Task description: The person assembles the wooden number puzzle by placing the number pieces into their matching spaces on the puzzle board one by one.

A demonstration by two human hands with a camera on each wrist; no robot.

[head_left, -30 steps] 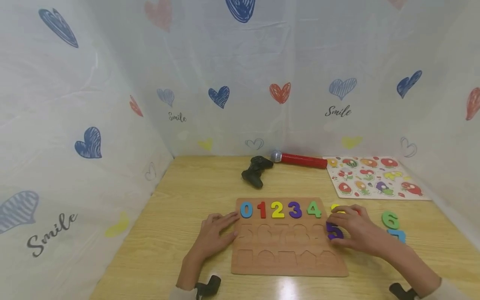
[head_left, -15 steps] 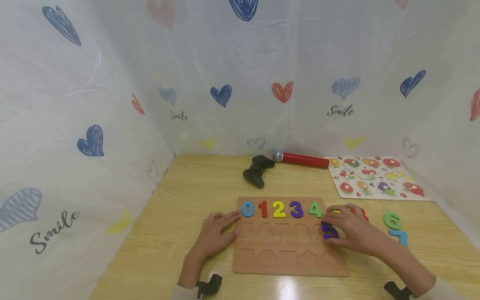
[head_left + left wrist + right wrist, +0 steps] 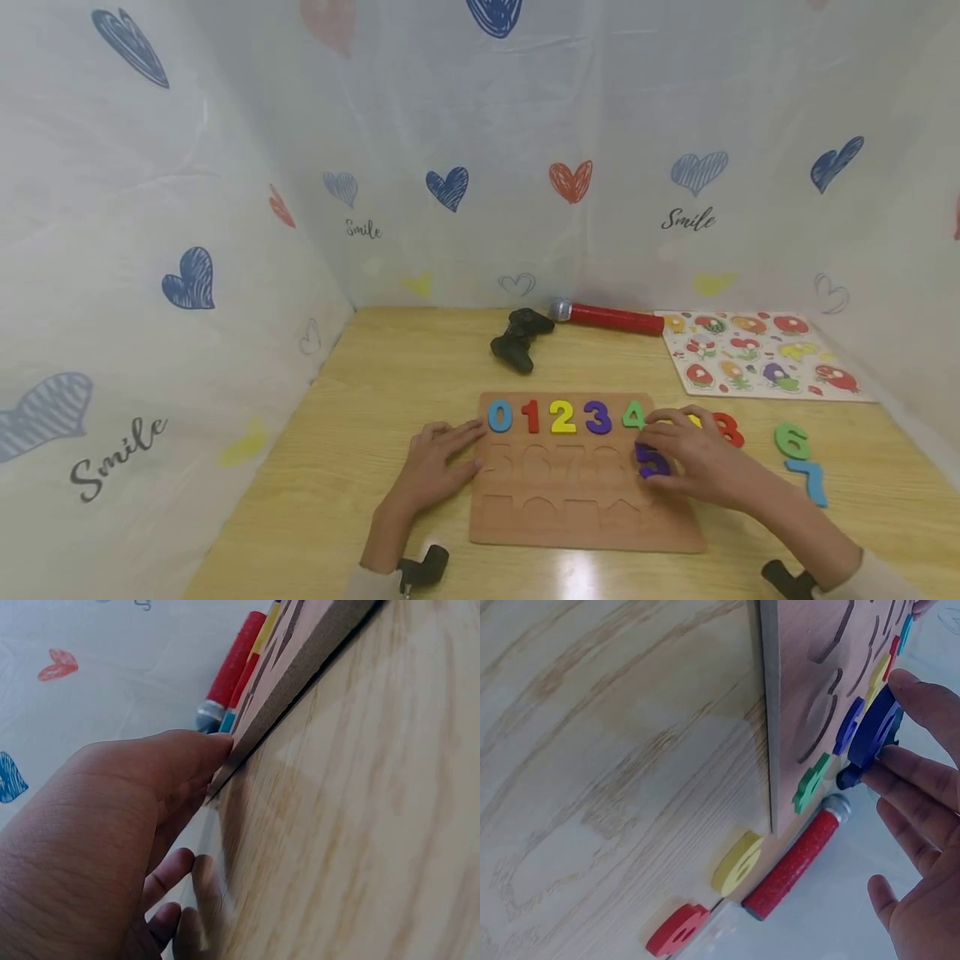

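Observation:
Between thumb and fingers, my right hand (image 3: 701, 458) pinches a purple number 5 (image 3: 651, 460), over the right part of a wooden number board (image 3: 585, 529). The right wrist view shows that 5 (image 3: 871, 735) held above the board's face. My left hand (image 3: 435, 467) rests at the board's left edge, its thumb (image 3: 217, 742) touching that edge in the left wrist view. Along the board's top row sit a blue 0 (image 3: 500, 416), a red 1 (image 3: 531, 417), a yellow 2 (image 3: 562, 417), a purple 3 (image 3: 597, 417) and a green 4 (image 3: 633, 414). Lower rows show bare recesses.
Right of the board lie a red 8 (image 3: 729, 429), a green 6 (image 3: 792, 440), a blue 7 (image 3: 808, 481) and a yellow piece (image 3: 737, 864). Behind are a black game controller (image 3: 521, 340), a red microphone (image 3: 611, 318) and a fruit puzzle board (image 3: 765, 354).
My right hand has carried the purple 5 leftward, from the board's right edge to over the board. The red 8 has come into fuller view. My left hand stays at the board's edge.

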